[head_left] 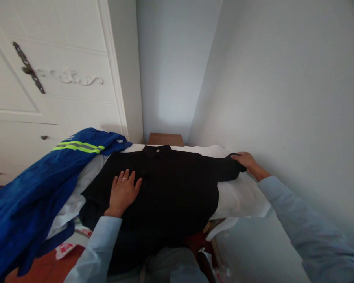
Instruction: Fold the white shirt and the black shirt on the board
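A black collared shirt (177,188) lies spread face up, its collar toward the wall and its lower part hanging over the near edge. Beneath it is a white cloth (238,196) covering a narrow surface. My left hand (124,190), with a ring on one finger, rests flat on the shirt's left chest area, fingers spread. At the far right, my right hand (247,162) pinches the end of the shirt's sleeve between thumb and fingers, and the sleeve stretches out sideways. The fingers beneath the sleeve are partly hidden.
A blue garment with yellow reflective stripes (79,146) drapes over the left end of the surface. Behind it stands a white cabinet (76,51) with dark handles. A grey wall (268,86) borders the right side. A brown wooden piece (166,139) shows behind the collar.
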Available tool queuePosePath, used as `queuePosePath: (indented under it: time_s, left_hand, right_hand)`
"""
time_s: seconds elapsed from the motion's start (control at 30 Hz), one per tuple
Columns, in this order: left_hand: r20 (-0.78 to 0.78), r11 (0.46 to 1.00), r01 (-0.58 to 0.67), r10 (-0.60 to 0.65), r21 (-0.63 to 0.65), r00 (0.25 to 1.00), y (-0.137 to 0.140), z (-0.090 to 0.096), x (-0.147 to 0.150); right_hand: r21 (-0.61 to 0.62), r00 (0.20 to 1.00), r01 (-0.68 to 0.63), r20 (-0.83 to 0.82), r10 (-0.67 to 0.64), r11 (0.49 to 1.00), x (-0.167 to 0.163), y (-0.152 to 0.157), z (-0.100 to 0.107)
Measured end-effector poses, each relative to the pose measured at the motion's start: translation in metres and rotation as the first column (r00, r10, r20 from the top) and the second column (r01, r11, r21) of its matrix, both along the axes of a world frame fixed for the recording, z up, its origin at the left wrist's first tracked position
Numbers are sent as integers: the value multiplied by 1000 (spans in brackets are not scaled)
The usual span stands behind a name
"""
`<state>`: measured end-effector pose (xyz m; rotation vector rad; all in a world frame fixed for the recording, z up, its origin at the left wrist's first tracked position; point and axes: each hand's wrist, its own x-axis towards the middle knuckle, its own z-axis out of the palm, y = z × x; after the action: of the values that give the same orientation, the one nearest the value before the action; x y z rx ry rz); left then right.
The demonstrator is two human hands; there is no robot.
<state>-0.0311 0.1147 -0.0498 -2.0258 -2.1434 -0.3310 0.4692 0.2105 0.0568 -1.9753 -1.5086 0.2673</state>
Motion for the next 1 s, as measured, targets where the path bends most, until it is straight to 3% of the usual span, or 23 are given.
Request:
queuePosePath:
  time_s: [0.1,0.13,0.17,0.2,0.23,0.3,0.33,0.4,0.6,0.67,0.77,0.83,0.93,1.0]
  left_hand:
    - [8,1000,7,-7,13,1000,0,-1,0]
    - [9,1000,9,-9,18,1000,0,-1,0]
    - [12,1000,9,-10,23,1000,0,-1,0]
    - [17,1000,9,-9,25,1000,0,0,0]
    - [24,1000,7,-8,25,1000,0,0,0]
    - [39,1000,7,-8,18,999,-1,1,0]
    - [43,1000,10,-10,14,999,-1,1,0]
    - [40,1000,15,-16,14,999,-2,2,0]
    - [48,999,14,-16,29,999,-4,1,0]
    - [68,999,13,-15,31,998,-4,0,0]
    - [74,999,8,-11,36,997,-4,0,1]
    - [67,999,9,-12,32,998,-4,0,1]
    - [51,1000,8,-9,21,999,-5,0,1]
    - [47,999,-1,-1,32,999,-6,2,3]
  right_hand:
    - [139,993,-83,91,71,987,-62,-23,6]
    - [171,956,-264,179,234,949,-88,-39,5]
    - [115,843,-509,266,468,853,-115,-59,2]
    - [39,680,-703,329,655,711,-141,-80,-2]
    - [-13,541,-808,377,752,589,-163,-101,-6]
    - [-56,407,-885,392,825,463,-195,-133,-12]
    - [-69,387,-892,393,834,446,-203,-141,-15]
    - [-119,382,-880,399,834,460,-206,-144,-21]
    - [-273,445,-740,486,752,614,-171,-109,-44]
    - [-344,450,-689,486,749,638,-160,-106,-47]
    - [-436,444,-631,475,760,642,-148,-109,-46]
    - [-449,430,-653,444,786,610,-142,-111,-42]
    - [-399,425,-738,351,835,544,-136,-111,-37]
    - [-320,453,-773,327,830,548,-134,-105,-33]
